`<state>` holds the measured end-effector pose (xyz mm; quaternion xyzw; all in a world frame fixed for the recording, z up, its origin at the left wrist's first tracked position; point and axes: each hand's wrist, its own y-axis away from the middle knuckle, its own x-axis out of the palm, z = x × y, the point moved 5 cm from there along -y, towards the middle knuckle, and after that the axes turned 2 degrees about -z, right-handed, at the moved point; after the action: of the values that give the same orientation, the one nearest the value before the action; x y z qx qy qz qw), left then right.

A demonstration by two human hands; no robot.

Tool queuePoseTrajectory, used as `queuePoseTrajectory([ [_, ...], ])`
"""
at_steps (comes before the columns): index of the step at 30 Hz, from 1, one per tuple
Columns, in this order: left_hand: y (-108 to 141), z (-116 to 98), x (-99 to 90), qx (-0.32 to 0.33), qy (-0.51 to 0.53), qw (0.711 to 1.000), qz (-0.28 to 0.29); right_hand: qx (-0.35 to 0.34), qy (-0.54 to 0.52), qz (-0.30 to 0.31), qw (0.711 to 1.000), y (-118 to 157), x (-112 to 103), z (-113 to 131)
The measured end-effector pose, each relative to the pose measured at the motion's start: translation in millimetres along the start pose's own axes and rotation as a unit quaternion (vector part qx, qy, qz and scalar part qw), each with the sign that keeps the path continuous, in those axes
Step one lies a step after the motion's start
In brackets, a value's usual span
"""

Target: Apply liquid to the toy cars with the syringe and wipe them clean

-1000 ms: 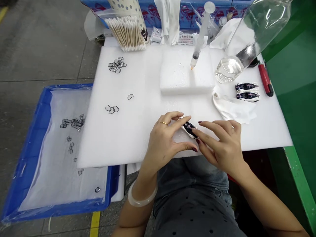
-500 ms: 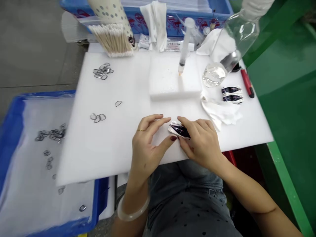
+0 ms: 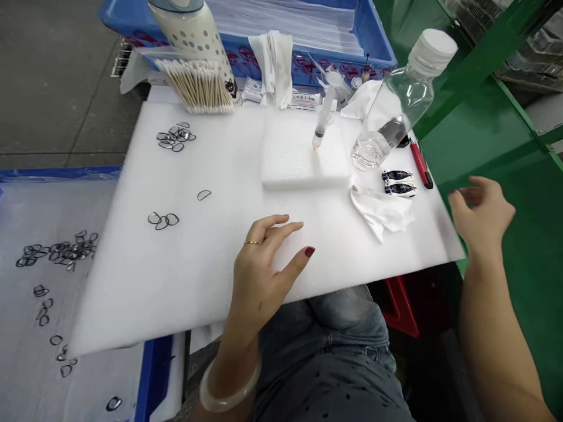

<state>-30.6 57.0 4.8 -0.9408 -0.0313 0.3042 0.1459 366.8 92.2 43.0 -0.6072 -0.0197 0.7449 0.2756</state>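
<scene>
My left hand (image 3: 268,264) rests open on the white foam sheet (image 3: 211,264), fingers spread, holding nothing. My right hand (image 3: 481,214) is blurred and hangs off the sheet's right edge, above the green surface (image 3: 519,176). I see only its back, so anything in it is hidden. The small dark-and-white piece from the earlier frames is not visible. Two similar dark-and-white pieces (image 3: 398,181) lie side by side near the right edge, beside a crumpled white cloth (image 3: 382,211).
A raised foam block (image 3: 303,158) has a syringe (image 3: 323,120) leaning on it. A clear bottle (image 3: 396,111), red pen (image 3: 421,165) and cotton swabs (image 3: 197,88) stand behind. Thin metal rings (image 3: 176,136) lie on the sheet and in the blue tray (image 3: 152,375) at left.
My right hand has left the sheet and swung to the right over the green surface. The small piece between both hands is gone from view. My left hand stays, now open. The view has shifted right.
</scene>
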Motion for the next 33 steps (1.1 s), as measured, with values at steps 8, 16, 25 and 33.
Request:
queuePoseTrajectory([
  [8, 0.7, 2.5, 0.7, -0.003, 0.004, 1.0, -0.005, -0.006, 0.039, 0.156, 0.987, -25.9, 34.7, 126.7],
  [16, 0.1, -6.8, 10.8, 0.079, -0.023, 0.991, 0.11, -0.348, -0.237, 0.193, 0.886, 63.4, 5.6, 175.2],
  [25, 1.3, -8.4, 16.1, 0.109, -0.07, 0.982, 0.136, -0.242, -0.36, 0.114, 0.894, 17.3, 8.2, 230.9],
  [33, 0.0, -8.7, 13.4, 0.061, -0.006, 0.993, 0.098, -0.232, -0.417, 0.261, 0.839, -11.7, 50.3, 257.9],
])
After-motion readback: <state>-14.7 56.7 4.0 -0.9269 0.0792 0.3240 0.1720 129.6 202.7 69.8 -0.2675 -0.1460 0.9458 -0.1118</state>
